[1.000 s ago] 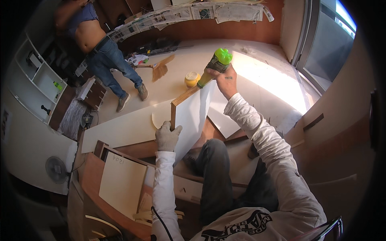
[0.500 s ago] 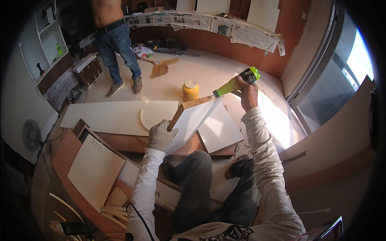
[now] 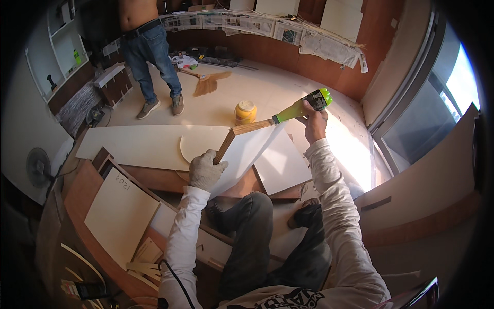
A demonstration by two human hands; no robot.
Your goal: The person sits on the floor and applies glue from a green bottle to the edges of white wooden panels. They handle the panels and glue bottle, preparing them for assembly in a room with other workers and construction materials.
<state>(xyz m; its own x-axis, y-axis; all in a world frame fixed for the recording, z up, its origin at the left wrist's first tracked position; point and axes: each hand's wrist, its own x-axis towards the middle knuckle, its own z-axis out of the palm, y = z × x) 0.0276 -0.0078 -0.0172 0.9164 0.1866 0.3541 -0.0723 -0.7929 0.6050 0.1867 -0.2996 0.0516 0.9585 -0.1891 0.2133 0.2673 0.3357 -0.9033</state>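
Observation:
My left hand [image 3: 205, 172], in a pale knit glove, is closed on the near edge of a white board [image 3: 246, 151], its fingertips over the raw wood rim. The board is tilted, with its brown edge turned up toward me. My bare right hand [image 3: 314, 122] is wrapped round a green plastic bottle [image 3: 292, 112] with a dark label. The bottle slants down to the left, base up, and its narrow mouth meets the far right end of the board's edge. Whether anything flows from it I cannot tell.
A yellow tub [image 3: 245, 112] stands on the floor behind the board. White panels [image 3: 154, 147] lie beneath and to the left, beside a curved wooden frame [image 3: 85, 193]. A person in jeans [image 3: 149, 56] stands at the far left, near a broom [image 3: 207, 85]. A glass door [image 3: 419, 118] is at right.
My right hand and the bottle have shifted slightly left, bringing the mouth closer in line with the board's edge. My left hand keeps its hold; the view has tilted a little.

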